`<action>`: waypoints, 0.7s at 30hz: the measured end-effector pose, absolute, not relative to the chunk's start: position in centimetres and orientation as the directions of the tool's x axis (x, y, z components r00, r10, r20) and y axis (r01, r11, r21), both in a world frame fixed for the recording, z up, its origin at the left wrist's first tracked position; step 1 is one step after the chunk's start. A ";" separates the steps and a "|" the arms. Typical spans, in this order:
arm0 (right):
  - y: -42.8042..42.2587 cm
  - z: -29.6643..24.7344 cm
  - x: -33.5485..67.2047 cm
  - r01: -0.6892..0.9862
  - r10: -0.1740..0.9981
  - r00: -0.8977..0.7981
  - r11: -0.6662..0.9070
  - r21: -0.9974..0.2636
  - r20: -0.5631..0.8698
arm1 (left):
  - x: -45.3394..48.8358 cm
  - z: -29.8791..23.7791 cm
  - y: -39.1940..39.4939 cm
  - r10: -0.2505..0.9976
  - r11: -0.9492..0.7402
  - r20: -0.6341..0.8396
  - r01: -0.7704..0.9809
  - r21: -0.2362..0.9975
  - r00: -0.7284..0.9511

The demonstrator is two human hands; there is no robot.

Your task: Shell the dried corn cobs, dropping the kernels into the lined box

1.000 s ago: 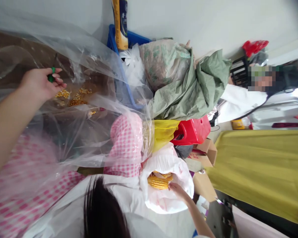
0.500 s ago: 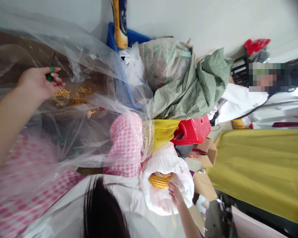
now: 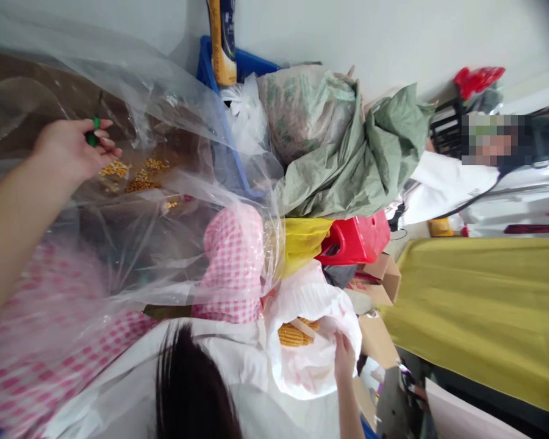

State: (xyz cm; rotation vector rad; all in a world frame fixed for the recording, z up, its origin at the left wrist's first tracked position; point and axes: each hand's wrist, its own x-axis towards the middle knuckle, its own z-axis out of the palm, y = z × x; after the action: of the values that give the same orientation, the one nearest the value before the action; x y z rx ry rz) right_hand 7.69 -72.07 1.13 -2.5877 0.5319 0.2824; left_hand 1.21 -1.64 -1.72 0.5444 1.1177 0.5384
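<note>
My right hand (image 3: 71,149) is clenched on a small green item (image 3: 91,139), too small to identify, just beside loose corn kernels (image 3: 137,178) seen through a clear plastic sheet (image 3: 165,116). To the right lies a pink gingham cloth (image 3: 233,262). Farther right, another person's hand (image 3: 344,360) touches a white plastic bag (image 3: 311,372) holding a corn cob (image 3: 295,334). My left hand is out of frame; I cannot tell its state.
</note>
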 end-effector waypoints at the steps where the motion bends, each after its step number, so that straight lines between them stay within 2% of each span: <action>1: -72.1 1.3 7.7 -0.364 -0.274 0.924 -0.842 -0.398 -0.265 | 1.1 -1.8 -1.6 0.649 0.746 -0.672 -0.124 0.654 0.357; 3: -71.8 1.0 7.4 -0.219 -0.156 0.963 -0.930 -0.295 -0.220 | 0.9 -2.0 -1.6 0.646 0.742 -0.651 -0.126 0.659 0.398; 5: -71.2 0.2 6.5 -0.039 -0.021 0.976 -0.996 -0.080 -0.215 | 0.8 -2.0 -1.7 0.648 0.739 -0.638 -0.139 0.660 0.416; 7: -70.3 -0.9 5.4 0.156 0.114 0.930 -0.983 0.094 -0.350 | 0.9 -2.0 -1.7 0.646 0.746 -0.652 -0.148 0.649 0.397; 8: -69.7 -1.6 4.9 0.235 0.163 0.876 -0.966 0.106 -0.454 | 1.0 -1.9 -1.7 0.643 0.752 -0.666 -0.148 0.642 0.377; 10: -68.5 -3.1 4.0 0.339 0.243 0.746 -0.940 0.040 -0.620 | 1.2 -1.7 -1.7 0.639 0.759 -0.687 -0.143 0.635 0.344; 12: -67.3 -4.6 3.4 0.346 0.249 0.701 -0.938 0.014 -0.668 | 1.3 -1.5 -1.7 0.635 0.765 -0.699 -0.141 0.629 0.328; 15: -66.2 -6.1 3.4 0.285 0.203 0.726 -0.958 0.020 -0.657 | 1.1 -1.6 -1.7 0.633 0.769 -0.707 -0.149 0.621 0.316; 18: -66.5 -6.1 4.0 0.162 0.138 0.773 -0.987 -0.018 -0.620 | 0.9 -1.8 -1.5 0.637 0.766 -0.702 -0.161 0.622 0.318; 21: -67.8 -4.7 4.5 -0.017 0.058 0.808 -0.992 -0.122 -0.587 | 1.1 -1.9 -1.4 0.634 0.768 -0.708 -0.151 0.622 0.312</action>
State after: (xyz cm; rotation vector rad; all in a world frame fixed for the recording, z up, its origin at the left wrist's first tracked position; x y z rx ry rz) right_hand 4.50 -67.78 -4.71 -2.8703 -0.0330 0.9378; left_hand 1.07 -1.37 -1.95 0.4930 1.1454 0.5468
